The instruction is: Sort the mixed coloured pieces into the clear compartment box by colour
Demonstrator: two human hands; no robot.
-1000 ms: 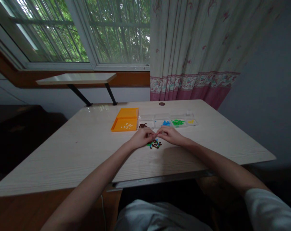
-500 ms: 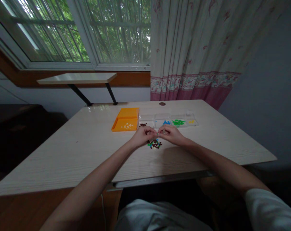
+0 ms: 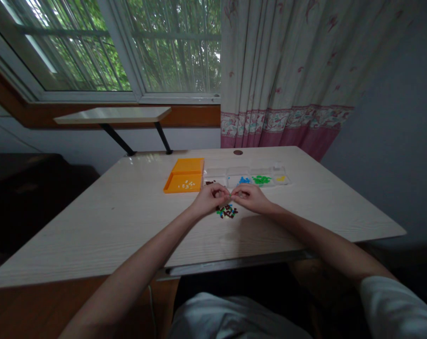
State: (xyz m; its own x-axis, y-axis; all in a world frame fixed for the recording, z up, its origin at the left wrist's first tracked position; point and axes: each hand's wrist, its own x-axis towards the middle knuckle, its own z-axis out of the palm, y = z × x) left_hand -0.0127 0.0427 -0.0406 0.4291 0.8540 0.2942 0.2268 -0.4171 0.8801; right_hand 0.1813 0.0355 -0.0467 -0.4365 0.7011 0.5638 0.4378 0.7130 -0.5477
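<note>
Fine fingertip work on a tiny piece [image 3: 230,194], I judge.
My left hand [image 3: 209,198] and right hand [image 3: 250,196] pinch it between meeting fingertips, near the mixed pile [image 3: 227,211]; the next move, I'd say, calls for steady, light pressure.

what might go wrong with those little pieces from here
The left hand and right hand are close together beside the mixed pile, so anything pinched there might drop into it. The clear tray lies just beyond the hands; a bump might jostle its blue pieces and green pieces.
</note>
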